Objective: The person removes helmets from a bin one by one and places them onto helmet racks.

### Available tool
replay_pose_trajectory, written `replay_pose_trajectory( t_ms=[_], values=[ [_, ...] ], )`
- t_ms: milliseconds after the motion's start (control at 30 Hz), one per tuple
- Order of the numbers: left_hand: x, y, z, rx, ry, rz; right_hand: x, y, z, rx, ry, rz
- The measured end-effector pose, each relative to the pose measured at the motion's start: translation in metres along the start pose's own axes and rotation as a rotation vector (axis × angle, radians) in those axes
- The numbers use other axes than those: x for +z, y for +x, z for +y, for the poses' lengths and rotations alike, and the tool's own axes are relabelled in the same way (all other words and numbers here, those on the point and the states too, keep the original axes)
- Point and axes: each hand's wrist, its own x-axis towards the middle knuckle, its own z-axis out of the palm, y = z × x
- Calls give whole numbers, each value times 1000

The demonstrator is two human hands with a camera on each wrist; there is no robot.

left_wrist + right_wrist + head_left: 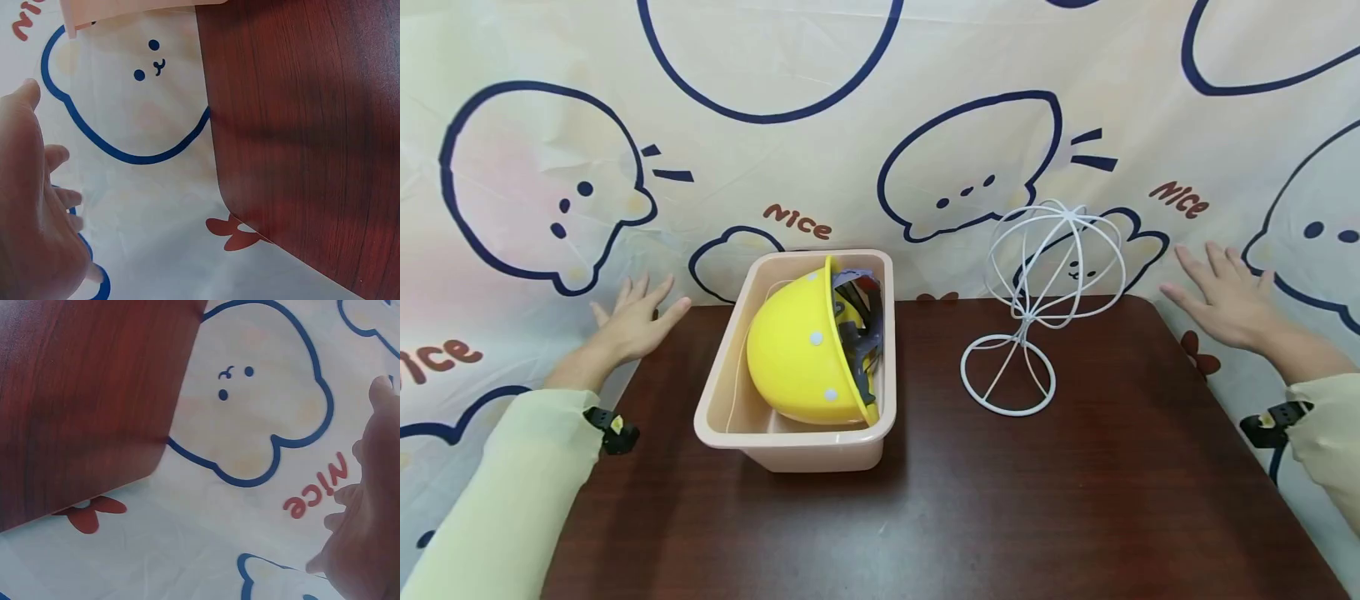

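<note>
A yellow safety helmet [797, 354] with pale dots lies on its side in a beige plastic bin [886, 367], its dark inner straps facing right. To the right of the bin, a white wire stand [1024, 333] with a round cage top stands on the dark wooden table [970, 517]. My left hand [636, 325] is held out past the table's left edge, fingers spread, holding nothing. Past the right edge, my right hand [1228, 300] is likewise spread with nothing in it. Both hands are apart from the bin and the stand.
A pale cloth [820, 167] printed with blue-outlined cartoon figures hangs behind the table and shows at both sides. Small black devices are strapped to the left wrist [613, 429] and right wrist [1273, 425], over pale green sleeves.
</note>
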Motion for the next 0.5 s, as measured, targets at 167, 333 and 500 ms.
replay_pose_trajectory(
  t_ms=[167,333,500],
  values=[
    [-6,-8,2,24,-73,-40,-10,-12,-1,-15,62,-7],
    [-12,-18,10,73,-185,-98,-17,-26,-9,-14,116,-44],
    [-9,-31,17,83,-301,-164,-20,-41,-21,-58,131,-60]
  ],
)
